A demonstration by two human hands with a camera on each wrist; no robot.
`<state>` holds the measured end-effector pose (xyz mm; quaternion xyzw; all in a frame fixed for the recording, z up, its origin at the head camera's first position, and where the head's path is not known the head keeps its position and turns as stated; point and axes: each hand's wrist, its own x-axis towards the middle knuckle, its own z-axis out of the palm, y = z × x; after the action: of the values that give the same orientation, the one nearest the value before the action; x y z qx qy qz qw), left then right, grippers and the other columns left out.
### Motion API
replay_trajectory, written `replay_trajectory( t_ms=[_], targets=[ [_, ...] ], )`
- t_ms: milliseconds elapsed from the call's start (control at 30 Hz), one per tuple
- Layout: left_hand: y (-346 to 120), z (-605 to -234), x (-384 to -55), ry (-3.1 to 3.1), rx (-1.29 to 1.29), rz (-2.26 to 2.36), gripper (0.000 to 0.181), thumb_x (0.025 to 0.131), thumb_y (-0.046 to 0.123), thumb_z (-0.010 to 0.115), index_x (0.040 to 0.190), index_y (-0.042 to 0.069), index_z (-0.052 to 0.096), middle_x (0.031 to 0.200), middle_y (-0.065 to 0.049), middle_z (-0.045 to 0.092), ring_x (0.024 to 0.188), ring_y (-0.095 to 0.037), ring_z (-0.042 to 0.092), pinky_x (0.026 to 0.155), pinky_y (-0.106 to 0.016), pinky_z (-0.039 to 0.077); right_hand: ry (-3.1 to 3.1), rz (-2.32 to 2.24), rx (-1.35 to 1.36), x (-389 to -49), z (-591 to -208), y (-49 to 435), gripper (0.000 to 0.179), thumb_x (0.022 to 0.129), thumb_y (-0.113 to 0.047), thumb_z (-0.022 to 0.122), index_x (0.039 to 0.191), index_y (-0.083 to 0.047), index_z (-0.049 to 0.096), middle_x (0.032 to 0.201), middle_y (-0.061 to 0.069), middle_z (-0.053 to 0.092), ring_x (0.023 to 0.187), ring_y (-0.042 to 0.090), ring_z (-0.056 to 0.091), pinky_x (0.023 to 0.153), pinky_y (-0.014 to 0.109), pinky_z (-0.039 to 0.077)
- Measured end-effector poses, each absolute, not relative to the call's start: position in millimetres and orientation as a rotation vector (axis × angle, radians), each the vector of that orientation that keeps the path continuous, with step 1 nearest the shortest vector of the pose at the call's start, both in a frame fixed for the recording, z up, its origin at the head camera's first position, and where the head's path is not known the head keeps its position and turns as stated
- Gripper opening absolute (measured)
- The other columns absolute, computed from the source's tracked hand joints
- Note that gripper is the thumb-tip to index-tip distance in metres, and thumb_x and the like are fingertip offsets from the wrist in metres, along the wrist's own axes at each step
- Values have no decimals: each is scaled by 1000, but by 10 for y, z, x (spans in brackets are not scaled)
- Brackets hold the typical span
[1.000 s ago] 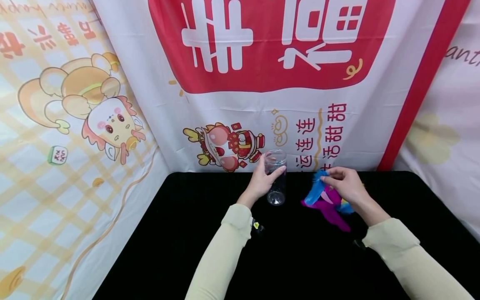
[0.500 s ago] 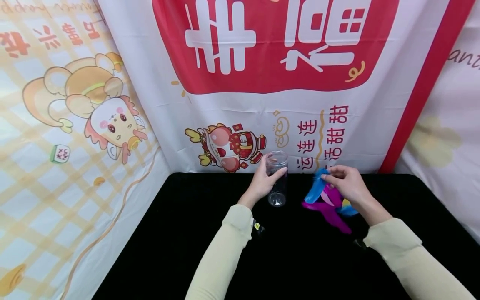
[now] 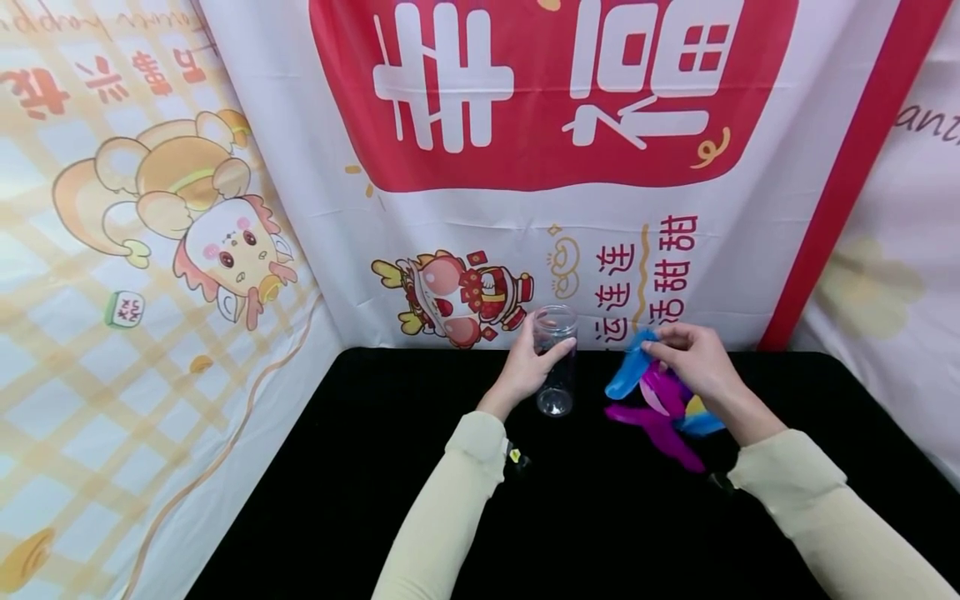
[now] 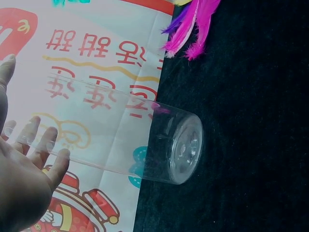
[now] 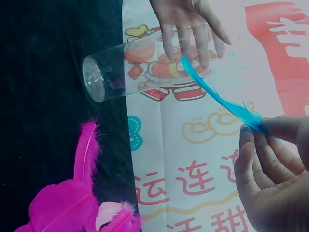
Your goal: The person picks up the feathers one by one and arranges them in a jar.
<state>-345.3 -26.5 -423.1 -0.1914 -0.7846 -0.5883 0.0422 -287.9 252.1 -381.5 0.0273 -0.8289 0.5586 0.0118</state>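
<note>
Left grip [image 3: 523,365] round clear jar [image 3: 557,382], right grip [image 3: 699,363] pinching blue feather [image 3: 628,368] — magenta feathers [image 3: 663,432] (nearby)

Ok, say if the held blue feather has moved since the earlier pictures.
Yes: the blue feather has moved up the head view, its lower end nearer the table's far edge.

In the head view, the left forearm [image 3: 442,500] points toward 1 o'clock, the left grip [image 3: 522,365] curved, thumb [image 3: 558,349] apart from fingers [image 4: 44,147]; the right forearm [image 3: 817,508] slants toward 10 o'clock, the right grip [image 3: 701,362] pinching.
</note>
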Motion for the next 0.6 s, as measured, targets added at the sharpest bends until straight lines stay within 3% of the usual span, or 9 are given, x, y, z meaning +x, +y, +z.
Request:
replay_trajectory(
  t_ms=[333,600],
  targets=[
    [-263,-4228,-3464,-2405,-583,-1801,70,99,35,70,154,16,33,142,-6,55,133,-23,51,113,-46,41,-2552,1723,129,-2867,-3721,2492,40,99,-34,71,117,0,63,89,-10,73,76,12,64,66,28,53],
    [-263,-4233,-3466,-2407,-578,-1808,71,98,36,71,155,16,33,143,-7,54,133,-24,51,112,-47,41,-2520,1723,193,-2899,-3668,2472,36,101,-25,68,120,4,61,87,-11,71,75,11,62,62,27,50]
  ],
)
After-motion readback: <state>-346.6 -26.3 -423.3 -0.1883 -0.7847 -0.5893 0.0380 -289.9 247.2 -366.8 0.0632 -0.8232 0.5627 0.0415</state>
